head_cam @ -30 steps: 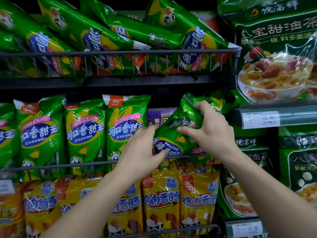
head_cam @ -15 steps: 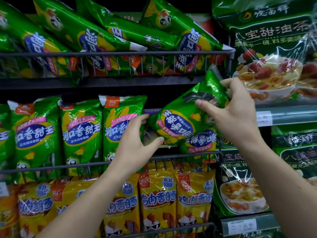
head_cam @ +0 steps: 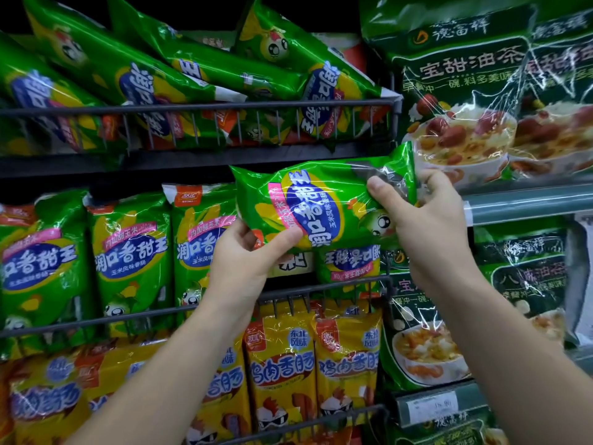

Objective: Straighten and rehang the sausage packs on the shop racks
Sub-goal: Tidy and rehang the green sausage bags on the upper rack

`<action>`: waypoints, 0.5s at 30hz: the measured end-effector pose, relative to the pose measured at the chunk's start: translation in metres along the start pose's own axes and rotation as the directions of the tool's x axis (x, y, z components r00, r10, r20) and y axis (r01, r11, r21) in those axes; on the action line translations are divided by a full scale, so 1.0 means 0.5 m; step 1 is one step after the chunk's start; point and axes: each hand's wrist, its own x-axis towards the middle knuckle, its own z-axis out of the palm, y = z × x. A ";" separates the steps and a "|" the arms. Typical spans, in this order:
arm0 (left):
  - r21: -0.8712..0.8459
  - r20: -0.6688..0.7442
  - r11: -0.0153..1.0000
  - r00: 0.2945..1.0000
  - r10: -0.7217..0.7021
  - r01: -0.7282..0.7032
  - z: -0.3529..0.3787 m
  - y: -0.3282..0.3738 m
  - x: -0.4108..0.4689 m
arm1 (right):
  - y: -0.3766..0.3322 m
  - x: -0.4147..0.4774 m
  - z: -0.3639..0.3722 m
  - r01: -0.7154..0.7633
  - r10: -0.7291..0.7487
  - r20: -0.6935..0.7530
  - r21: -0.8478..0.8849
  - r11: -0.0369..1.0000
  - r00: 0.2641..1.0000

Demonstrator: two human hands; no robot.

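The left hand (head_cam: 247, 261) and right hand (head_cam: 430, 226) grip opposite ends of a sideways green sausage pack (head_cam: 321, 203) above the middle rack (head_cam: 321, 286); slick film could slip, dropping it.

- Bright, even light from the front, probably overhead; colours saturated.
- White glare streaks on the held pack (head_cam: 321, 207) and on the film of the bags (head_cam: 462, 123) at right.
- Deep shadow under the upper rack (head_cam: 199, 106) and along the top edge.
- Rails (head_cam: 96, 320) bow toward the edges; lower-left packs (head_cam: 41, 396) look soft.
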 end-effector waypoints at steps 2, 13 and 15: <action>-0.045 -0.024 0.999 1.000 -0.008 0.007 -0.005 0.002 -0.002 | 0.004 -0.007 -0.001 -0.035 0.035 0.012 -0.025 0.999 0.999; -0.127 -0.163 0.985 0.982 0.098 -0.120 -0.038 0.058 0.027 | 0.025 -0.025 0.007 -0.084 0.119 0.137 -0.238 0.968 0.983; -0.117 -0.153 0.984 0.981 0.116 -0.135 -0.040 0.065 0.034 | 0.028 -0.029 0.012 -0.052 0.111 0.204 -0.273 0.961 0.973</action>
